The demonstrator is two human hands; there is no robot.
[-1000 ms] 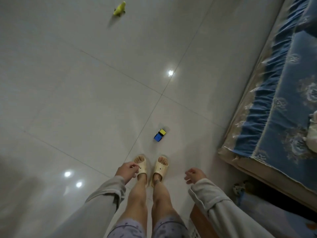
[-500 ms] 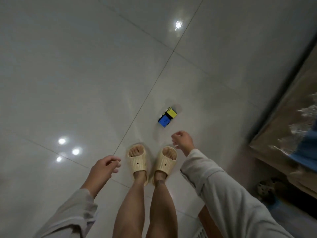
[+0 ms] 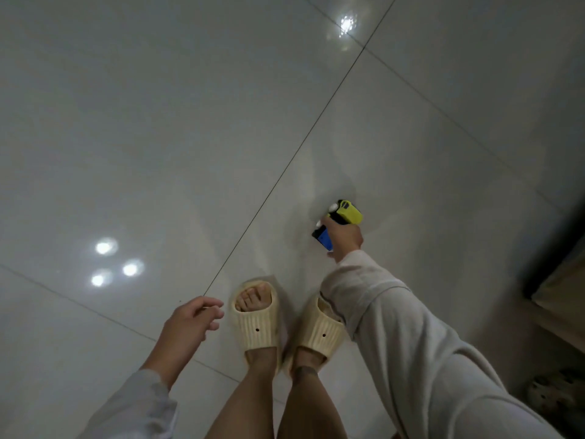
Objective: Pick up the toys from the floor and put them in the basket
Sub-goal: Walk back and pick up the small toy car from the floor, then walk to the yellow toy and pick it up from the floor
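A small toy truck (image 3: pixel 347 213) with a yellow cab and a blue back sits low over the glossy floor tiles, ahead of my right foot. My right hand (image 3: pixel 343 238) reaches down and wraps around its middle, fingers closed on it. Whether the truck still touches the floor I cannot tell. My left hand (image 3: pixel 190 321) hangs beside my left foot, fingers loosely apart and holding nothing. No basket is in view.
My feet in cream slippers (image 3: pixel 256 318) stand at the bottom centre. The dark edge of a bed (image 3: pixel 550 248) runs down the right side, with something patterned (image 3: pixel 550 394) on the floor under it. Pale tiles (image 3: pixel 158 137) stretch to the left and ahead.
I have bent lower and my right hand has moved forward from beside my foot onto the toy truck and closed on it. The left hand has drifted down and left.
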